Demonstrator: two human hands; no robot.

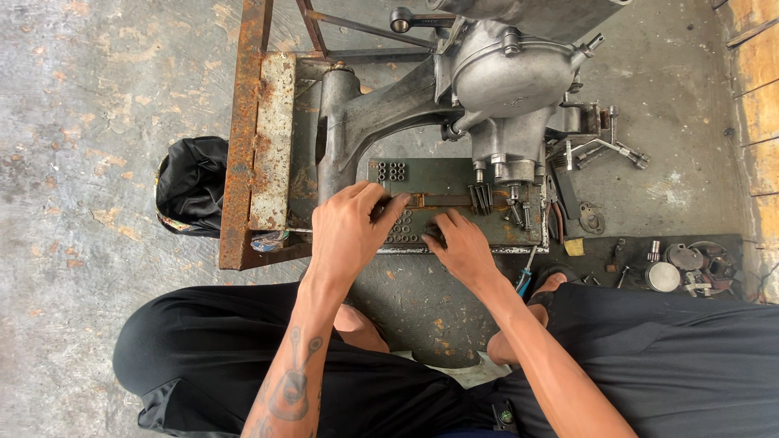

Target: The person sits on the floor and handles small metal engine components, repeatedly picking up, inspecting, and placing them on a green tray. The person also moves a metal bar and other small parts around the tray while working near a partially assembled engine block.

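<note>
A flat green socket tray (442, 174) lies on the concrete floor in front of me, with rows of dark sockets (398, 171) and several long sockets (482, 197) standing in it. My left hand (349, 227) rests palm down on the tray's left part, fingertips on the middle rail. My right hand (458, 243) reaches over the tray's near edge, fingers curled among the small sockets (403, 231); whether it grips one is hidden. A grey metal engine (503, 77) sits on a rusty steel stand (251, 138) just beyond the tray.
A black bag (192, 182) lies left of the stand. Loose parts, a round metal piece (663, 276) and a cross wrench (600, 150) lie at the right. A blue-handled screwdriver (524, 280) is by my right foot. Wooden boards (759, 97) edge the far right.
</note>
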